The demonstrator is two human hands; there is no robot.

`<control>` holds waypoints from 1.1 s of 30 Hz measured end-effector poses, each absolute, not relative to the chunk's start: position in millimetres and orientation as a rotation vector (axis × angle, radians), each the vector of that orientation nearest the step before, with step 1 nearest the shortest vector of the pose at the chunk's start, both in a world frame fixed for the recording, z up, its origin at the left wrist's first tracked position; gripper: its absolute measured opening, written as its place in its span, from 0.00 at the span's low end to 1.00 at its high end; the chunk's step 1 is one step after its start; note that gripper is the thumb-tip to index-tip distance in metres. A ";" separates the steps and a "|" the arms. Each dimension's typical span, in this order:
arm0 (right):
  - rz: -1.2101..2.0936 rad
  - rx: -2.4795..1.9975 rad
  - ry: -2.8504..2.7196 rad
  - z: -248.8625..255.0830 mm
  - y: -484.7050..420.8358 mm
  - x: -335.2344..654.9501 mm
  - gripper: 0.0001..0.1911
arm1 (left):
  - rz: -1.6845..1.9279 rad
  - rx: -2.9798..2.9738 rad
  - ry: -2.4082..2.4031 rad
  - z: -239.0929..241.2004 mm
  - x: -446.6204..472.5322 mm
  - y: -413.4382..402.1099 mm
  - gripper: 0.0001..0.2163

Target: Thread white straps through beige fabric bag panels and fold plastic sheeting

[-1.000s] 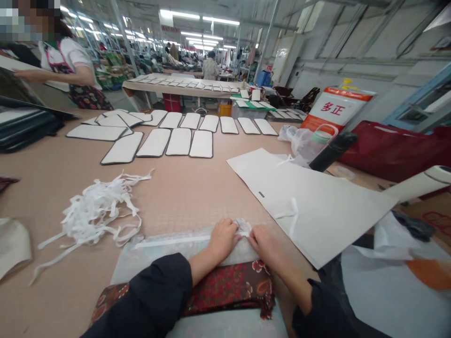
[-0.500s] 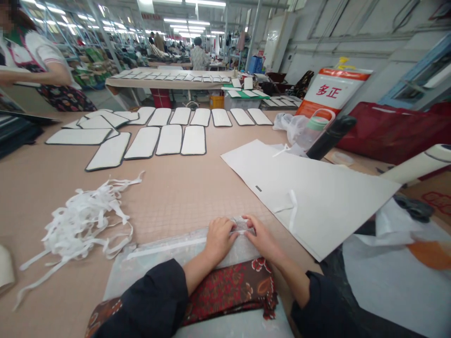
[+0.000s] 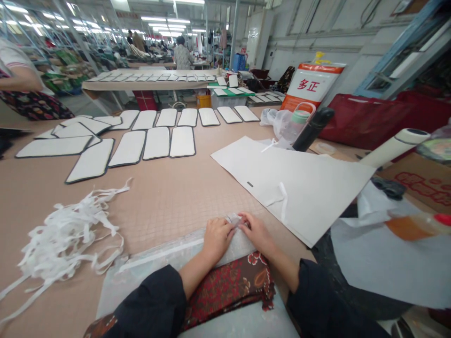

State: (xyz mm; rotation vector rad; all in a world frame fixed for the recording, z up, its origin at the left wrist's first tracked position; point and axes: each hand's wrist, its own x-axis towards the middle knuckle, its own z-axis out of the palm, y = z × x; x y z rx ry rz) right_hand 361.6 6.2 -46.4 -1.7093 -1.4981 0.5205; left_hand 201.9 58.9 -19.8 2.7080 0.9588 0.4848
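A thin translucent plastic bag (image 3: 148, 272) lies on the table before me, with a white strip along its far edge. My left hand (image 3: 216, 238) is closed on that edge, fingertips pinching the plastic. Close by on the right, my right hand (image 3: 256, 232) pinches the same edge between thumb and fingers. The fingertips of both hands nearly meet over the gathered plastic. Under my wrists is a folded dark red and brown floral cloth (image 3: 229, 286) with a fringed right end. My left sleeve covers part of it.
Loose white ribbon strips (image 3: 70, 234) are heaped at left. A large grey-white board (image 3: 296, 188) lies at right, near a dark bottle (image 3: 313, 129) and a pale flask (image 3: 394, 145). White dark-edged pads (image 3: 157, 143) lie in rows farther back. Another person (image 3: 24, 80) stands at far left.
The view has swung somewhat to the right, so the table things appear farther left. My fingertips have come closer together on the bag's edge.
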 end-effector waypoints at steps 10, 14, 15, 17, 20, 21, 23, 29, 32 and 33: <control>0.556 -1.896 -1.657 -21.6 9.7 356.2 0.06 | 0.487 2.914 0.877 -24.9 203.2 54.7 0.10; 0.629 -1.911 -1.662 -16.5 16.0 360.6 0.08 | 0.479 2.994 0.819 -27.2 202.6 53.9 0.09; 0.647 -1.916 -1.664 -15.7 17.8 361.6 0.08 | 0.465 3.015 0.801 -27.4 202.6 53.7 0.10; 0.676 -1.931 -1.671 -14.6 21.7 363.1 0.09 | 0.423 3.053 0.780 -27.0 202.8 53.0 0.11; 0.684 -1.970 -1.678 -14.4 27.5 363.7 0.08 | 0.350 3.082 0.786 -25.1 203.2 51.5 0.11; 0.678 -1.985 -1.679 -14.7 29.0 363.7 0.08 | 0.333 3.085 0.791 -24.3 203.2 51.1 0.11; 0.665 -2.008 -1.680 -15.7 31.2 363.7 0.06 | 0.310 3.088 0.794 -23.1 202.9 50.6 0.12; 0.669 -1.995 -1.698 -20.6 31.5 366.0 0.04 | 0.281 3.108 0.776 -21.9 200.7 50.4 0.13; 0.675 -1.992 -1.706 -23.1 32.1 366.9 0.04 | 0.260 3.120 0.790 -21.3 200.3 49.8 0.13; 0.673 -1.995 -1.708 -23.7 32.5 367.0 0.04 | 0.252 3.125 0.794 -20.9 200.4 49.4 0.13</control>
